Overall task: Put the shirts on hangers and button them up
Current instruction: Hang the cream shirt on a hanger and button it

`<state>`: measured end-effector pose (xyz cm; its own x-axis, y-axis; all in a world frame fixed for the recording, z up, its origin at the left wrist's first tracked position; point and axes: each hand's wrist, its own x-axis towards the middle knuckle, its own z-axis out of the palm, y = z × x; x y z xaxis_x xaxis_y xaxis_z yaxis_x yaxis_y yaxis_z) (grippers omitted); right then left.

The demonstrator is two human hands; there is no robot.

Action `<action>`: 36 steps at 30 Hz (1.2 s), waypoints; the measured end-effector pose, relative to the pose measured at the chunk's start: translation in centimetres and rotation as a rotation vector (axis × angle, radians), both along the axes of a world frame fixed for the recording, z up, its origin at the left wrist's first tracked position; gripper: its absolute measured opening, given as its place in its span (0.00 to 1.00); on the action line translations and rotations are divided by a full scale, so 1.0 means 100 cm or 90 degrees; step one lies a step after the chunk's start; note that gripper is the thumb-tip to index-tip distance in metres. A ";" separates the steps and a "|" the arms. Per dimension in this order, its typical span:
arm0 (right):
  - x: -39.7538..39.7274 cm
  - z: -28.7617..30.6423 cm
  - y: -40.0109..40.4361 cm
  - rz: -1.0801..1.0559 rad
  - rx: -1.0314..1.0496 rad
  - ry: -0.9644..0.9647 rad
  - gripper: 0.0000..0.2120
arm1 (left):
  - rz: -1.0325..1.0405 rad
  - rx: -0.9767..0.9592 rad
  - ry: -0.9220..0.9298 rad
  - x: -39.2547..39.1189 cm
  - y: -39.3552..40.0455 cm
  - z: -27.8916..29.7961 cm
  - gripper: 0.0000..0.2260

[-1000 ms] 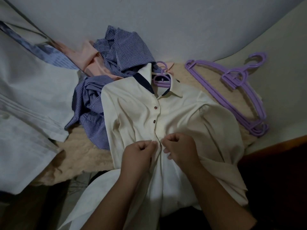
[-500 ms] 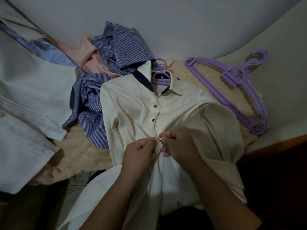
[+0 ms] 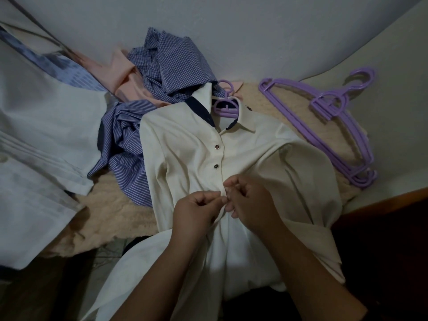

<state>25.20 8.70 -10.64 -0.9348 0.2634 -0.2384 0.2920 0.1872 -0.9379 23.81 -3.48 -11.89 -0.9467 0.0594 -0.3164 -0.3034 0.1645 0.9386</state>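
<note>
Far left: pale white pleated fabric (image 3: 41,140), smooth. Upper centre-left: peach cloth (image 3: 125,75), crumpled gingham shirt (image 3: 171,63); below it a striped blue shirt (image 3: 125,144), bunched. All on fuzzy beige blanket (image 3: 108,216). Centre: cream shirt (image 3: 185,158) w/ navy-lined collar, on lilac plastic hanger (image 3: 225,107), 2 round buttons done. Left hand (image 3: 196,212) & right hand (image 3: 250,202) both pinch its placket, lower centre. Right: stack of lilac hangers (image 3: 324,126), angular.

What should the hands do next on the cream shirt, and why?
Probably finish pushing the third button through its hole. Two buttons above look fastened on the cream shirt, and the left hand and right hand both pinch the placket just below them, with the front beneath apparently unbuttoned.
</note>
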 end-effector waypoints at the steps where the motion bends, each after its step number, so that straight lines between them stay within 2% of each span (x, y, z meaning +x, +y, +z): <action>1: 0.000 -0.001 0.000 0.002 0.006 0.007 0.12 | 0.010 -0.010 0.008 0.001 0.001 -0.001 0.02; 4: -0.001 -0.006 0.000 -0.001 0.038 0.011 0.07 | 0.015 -0.011 0.034 0.005 0.003 -0.006 0.02; 11: -0.005 -0.011 0.000 0.011 0.062 0.021 0.12 | -0.007 -0.017 0.060 0.002 0.002 -0.010 0.05; 14: -0.007 -0.013 0.000 0.000 -0.017 -0.016 0.11 | -0.010 0.028 0.015 -0.001 0.000 -0.016 0.04; 18: -0.007 -0.024 -0.001 -0.044 -0.190 -0.126 0.04 | -0.003 0.070 -0.047 -0.005 0.001 -0.030 0.06; 20: -0.005 -0.029 0.002 -0.042 -0.234 -0.159 0.03 | -0.010 0.097 -0.069 -0.005 0.003 -0.036 0.08; 23: -0.003 -0.032 0.005 -0.055 -0.249 -0.176 0.06 | -0.002 0.118 -0.078 -0.005 0.004 -0.044 0.09; 32: -0.003 -0.033 0.003 -0.092 -0.240 -0.165 0.04 | -0.008 0.120 -0.076 -0.006 0.001 -0.053 0.09; 34: -0.003 -0.037 0.003 -0.100 -0.234 -0.150 0.04 | -0.017 0.142 -0.101 -0.006 -0.001 -0.053 0.10; 36: -0.004 -0.041 0.004 -0.101 -0.212 -0.124 0.07 | -0.020 0.176 -0.142 -0.006 -0.002 -0.050 0.05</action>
<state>24.76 9.10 -14.71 -0.8175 0.2787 -0.5040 0.4713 -0.1790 -0.8636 23.19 -3.72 -16.86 -0.8526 0.2004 -0.4827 -0.5045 -0.0743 0.8602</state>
